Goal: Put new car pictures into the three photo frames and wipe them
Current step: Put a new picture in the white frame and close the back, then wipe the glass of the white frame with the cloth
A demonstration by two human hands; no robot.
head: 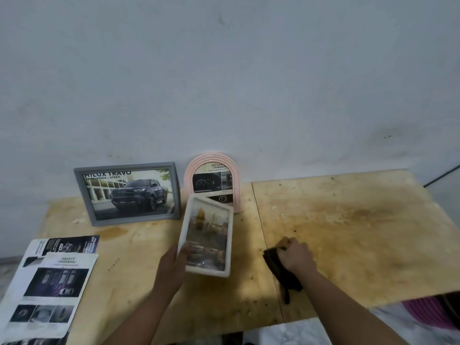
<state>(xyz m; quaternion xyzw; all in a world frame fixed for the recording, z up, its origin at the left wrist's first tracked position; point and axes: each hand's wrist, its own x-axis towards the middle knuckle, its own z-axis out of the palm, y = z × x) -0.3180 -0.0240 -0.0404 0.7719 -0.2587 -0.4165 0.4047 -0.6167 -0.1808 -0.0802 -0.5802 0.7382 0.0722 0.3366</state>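
So basically the left hand (174,263) had the white frame (207,236) clamped by its lower left corner, thumb across the glass, held up off the plywood table (348,220) with its long axis running away from the person, tilted a bit right. The right hand (296,255) was curled down on the dark cloth (280,272) lying on the table just right of the frame. Pretty sure the wipe needed that cloth lifted leftward onto the glass. The grey frame (128,192) and pink arched frame (214,180) stood against the wall.
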